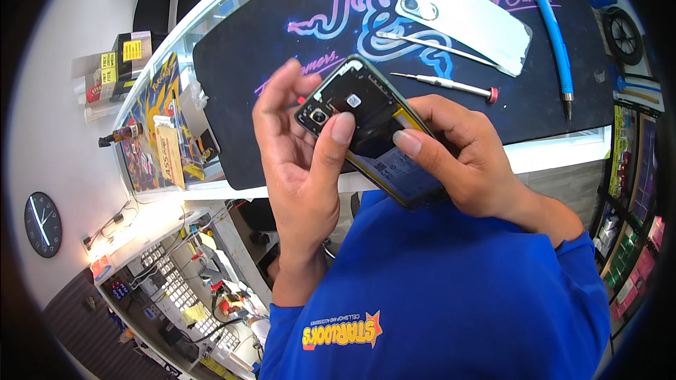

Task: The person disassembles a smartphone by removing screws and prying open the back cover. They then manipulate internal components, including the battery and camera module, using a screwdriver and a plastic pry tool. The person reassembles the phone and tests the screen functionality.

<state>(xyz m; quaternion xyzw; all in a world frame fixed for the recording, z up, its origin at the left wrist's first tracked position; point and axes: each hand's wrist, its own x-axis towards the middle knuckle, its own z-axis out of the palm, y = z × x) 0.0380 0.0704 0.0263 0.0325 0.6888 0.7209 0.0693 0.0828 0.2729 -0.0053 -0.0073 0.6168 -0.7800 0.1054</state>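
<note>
1. Opened phone held in the air above the edge of the surface, back side up, cover off, inner parts bare.
2. Grip of left hand clamped on the camera end, thumb on top; grip of right hand clamped on the lower half.
3. Probably light and stiff, but fragile inside; best held by the side frame only.
4. Long axis slanted: camera end to upper left, other end to lower right.
</note>
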